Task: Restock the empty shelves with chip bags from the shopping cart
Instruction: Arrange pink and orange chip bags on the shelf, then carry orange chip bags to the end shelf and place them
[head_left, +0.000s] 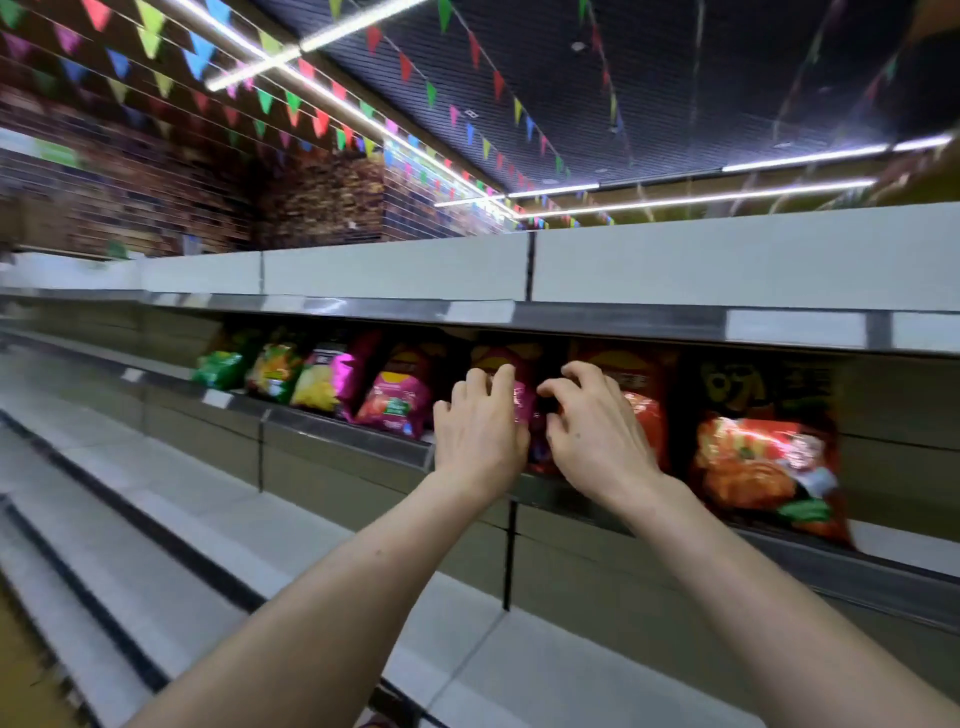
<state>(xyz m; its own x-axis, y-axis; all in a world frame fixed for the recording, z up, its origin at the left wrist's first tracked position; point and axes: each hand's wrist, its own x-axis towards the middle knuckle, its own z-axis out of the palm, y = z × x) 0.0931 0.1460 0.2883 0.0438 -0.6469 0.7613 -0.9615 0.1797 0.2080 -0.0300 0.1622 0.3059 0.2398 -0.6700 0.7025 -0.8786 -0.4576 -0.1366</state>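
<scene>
A row of chip bags stands on the second shelf (332, 422): a green bag (223, 366), a green-orange bag (272, 371), a yellow-black bag (319, 382), a pink bag (395, 400), a red bag (647, 415) and a large red-black bag (763, 467). Between the pink and red ones stands another pink chip bag (523, 402). My left hand (478, 431) grips its left side with curled fingers. My right hand (597, 431) pinches its right edge, in front of the red bag. The lower part of this bag is hidden behind my hands. The shopping cart is out of view.
A white top shelf (727, 260) overhangs the row closely. Stepped white lower shelves (156, 519) run down to the left. Price-tag rails line each shelf edge. Pennant strings and strip lights hang from the ceiling.
</scene>
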